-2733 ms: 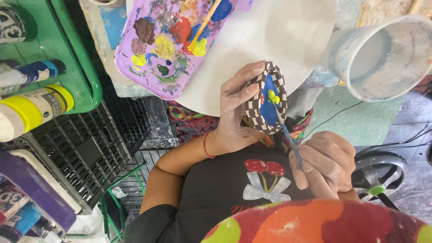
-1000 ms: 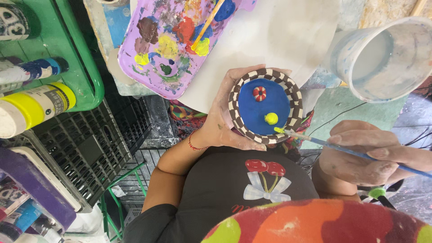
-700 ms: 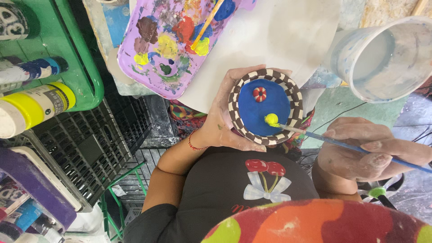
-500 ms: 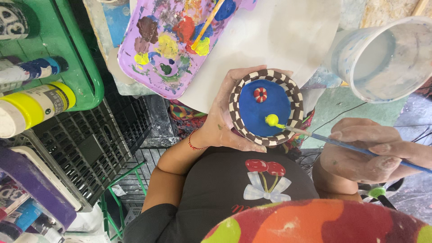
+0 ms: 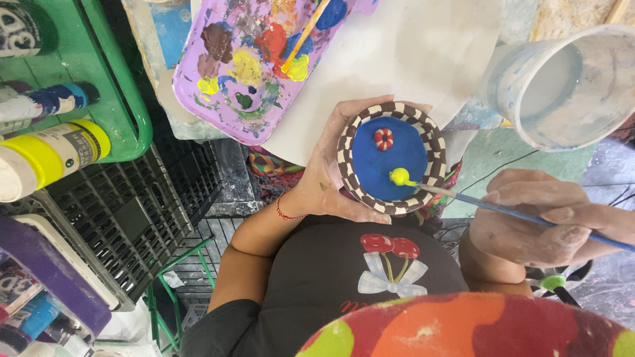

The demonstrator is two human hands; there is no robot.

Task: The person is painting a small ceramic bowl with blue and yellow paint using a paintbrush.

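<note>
My left hand cups a small round dish with a blue inside and a brown-and-white checked rim, its face turned up toward me. Inside it are a small red-and-white round mark and a yellow dot. My right hand holds a thin blue-handled paintbrush; its tip rests on the yellow dot at the dish's lower right.
A purple palette with several paint blobs and a brush lies on white paper. A cloudy water cup stands at the right. Paint bottles lie by a green tray on the left, above a black crate.
The dish has turned from edge-on to facing up. My right hand moved out to the right, and the brush tip now touches the yellow dot.
</note>
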